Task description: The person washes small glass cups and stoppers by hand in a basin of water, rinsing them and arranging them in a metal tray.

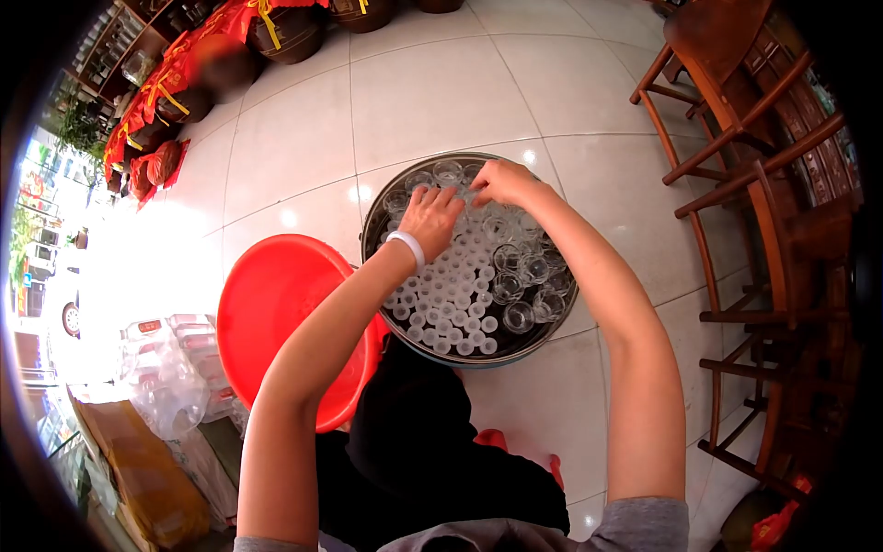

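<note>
A round, dark-rimmed tray [504, 360] holds many small frosted white cups [451, 294] on its left and front part. Larger clear glass cups [518, 317] crowd its right side and far edge, some overlapping. My left hand [432, 219], with a white bangle on the wrist, reaches over the far left of the tray, its fingers bent down among the cups. Beside it my right hand [504, 182] is closed in a pinch at the far edge, close to clear glasses. What either hand's fingertips hold is hidden or too small to make out.
A red plastic basin [276, 304] stands left of the tray. Plastic-wrapped packs [175, 368] and a cardboard box [147, 469] lie further left. Wooden chairs [763, 239] line the right side. Dark jars [287, 35] with red cloth stand along the far left on the tiled floor [432, 92].
</note>
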Demonstrator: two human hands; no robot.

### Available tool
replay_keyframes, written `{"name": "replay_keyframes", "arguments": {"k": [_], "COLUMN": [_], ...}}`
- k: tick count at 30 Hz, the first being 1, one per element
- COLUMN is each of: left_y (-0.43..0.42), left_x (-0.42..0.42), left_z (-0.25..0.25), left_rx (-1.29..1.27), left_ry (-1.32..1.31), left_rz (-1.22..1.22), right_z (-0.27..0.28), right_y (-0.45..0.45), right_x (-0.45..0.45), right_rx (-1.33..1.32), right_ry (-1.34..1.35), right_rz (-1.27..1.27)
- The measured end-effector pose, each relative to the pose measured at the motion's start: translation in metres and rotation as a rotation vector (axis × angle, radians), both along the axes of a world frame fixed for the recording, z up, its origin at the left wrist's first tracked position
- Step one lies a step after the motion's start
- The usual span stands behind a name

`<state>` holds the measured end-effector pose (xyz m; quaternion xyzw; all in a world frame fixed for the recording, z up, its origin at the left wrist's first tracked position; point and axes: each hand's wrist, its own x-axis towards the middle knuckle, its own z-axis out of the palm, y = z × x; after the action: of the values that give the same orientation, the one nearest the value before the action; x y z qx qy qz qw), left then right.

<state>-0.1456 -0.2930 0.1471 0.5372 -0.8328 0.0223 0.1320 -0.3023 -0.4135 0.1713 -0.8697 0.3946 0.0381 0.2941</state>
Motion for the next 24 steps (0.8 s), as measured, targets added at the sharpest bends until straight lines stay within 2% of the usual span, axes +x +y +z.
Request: {"name": "replay_keyframes", "arguments": {"k": [6, 10, 12, 15, 21, 22, 24], "left_y": [0.002, 0.000, -0.002, -0.003, -0.003, -0.003, -0.003], "left_x": [0.001, -0.001, -0.005, -0.008, -0.007, -0.008, -0.009], "left_z": [0.004, 0.004, 0.004, 0.001, -0.002, -0.003, -0.004], "left_rx": [-0.041, -0.059, -0.009, -0.002, -0.004, -0.005, -0.054], "left_ry": [0.046, 0.062, 0.072, 0.079, 0.119, 0.118, 0.161], "left_rz": [-0.034, -0.062, -0.067, -0.078, -0.053, -0.052, -0.062], "right_z": [-0.027, -0.027, -0.022, -0.006, -0.013, -0.010, -0.001], "right_y": [-0.024, -0.020, -0.011, 0.008, 0.015, 0.017, 0.021], "right_x": [-0.009, -0.008, -0.007, -0.008, -0.010, -0.010, -0.012], "right_rx": [0.295, 0.283, 0.070, -0.090, -0.267, -0.268, -0.133], "right_ry": [-0.268, -0.249, -0.145, -0.166, -0.228, -0.229, -0.144], "right_rz": [-0.110, -0.171, -0.274, -0.187, -0.075, -0.075, 0.079]}}
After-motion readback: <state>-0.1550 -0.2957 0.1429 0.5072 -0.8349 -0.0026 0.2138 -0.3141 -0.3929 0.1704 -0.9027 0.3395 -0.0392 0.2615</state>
